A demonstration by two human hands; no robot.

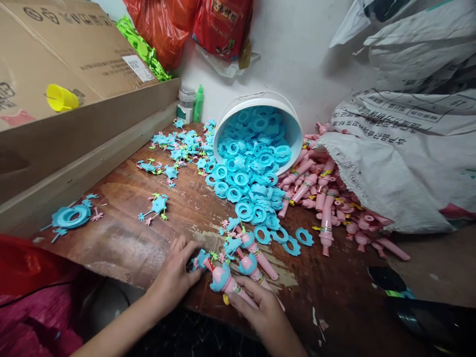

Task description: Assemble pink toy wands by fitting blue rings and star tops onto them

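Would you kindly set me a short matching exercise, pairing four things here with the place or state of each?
1. White bucket
2. Green bottle
3. Printed sack
4. Right hand

A. Upright beside a jar
B. Holding a pink toy
C. On its side, blue rings spilling out
D. Mouth open onto a heap of pink toys

Pairs: 1-C; 2-A; 3-D; 4-B

Pretty basic setup, just bare skin as far as can be seen. The left hand is shown low in the middle of the frame, and a slim, uncovered left forearm is cut off by the bottom edge. The right hand can be spotted a bit lower and further right, also ungloved, with only a short bare bit past the wrist shown. Fingertips are partly hidden, so nails can't really be made out.
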